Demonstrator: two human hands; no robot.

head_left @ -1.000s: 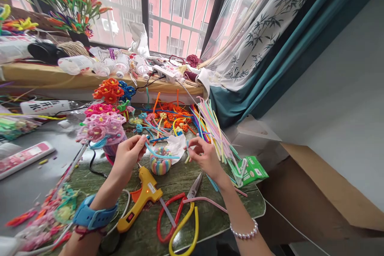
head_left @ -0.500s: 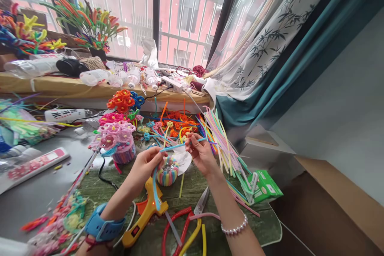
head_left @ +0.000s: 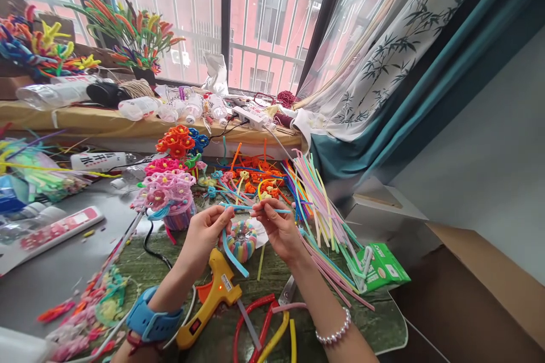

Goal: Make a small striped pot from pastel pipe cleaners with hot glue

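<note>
A light blue pipe cleaner (head_left: 235, 257) is pinched in my left hand (head_left: 205, 233), one end bent and hanging down. My right hand (head_left: 277, 228) grips the same blue strip farther along, and a short piece sticks out to its right. Behind and below the hands sits a round container wrapped in pastel pipe cleaners (head_left: 242, 241). Under my left hand lies a yellow glue gun (head_left: 217, 295) with a small orange light showing. Red-handled scissors (head_left: 255, 317) rest below my right hand, partly covered by the forearm and loose strips.
A pot of pink pipe-cleaner flowers (head_left: 168, 193) stands left of the hands. Bundled pastel pipe cleaners (head_left: 317, 198) and a green packet (head_left: 385, 268) lie right. Several plastic bottles (head_left: 138, 108) line the window ledge. A cardboard box (head_left: 489, 261) is at far right.
My hands have moved closer together along the blue pipe cleaner. Its hanging end has swung right, and the view has shifted slightly.
</note>
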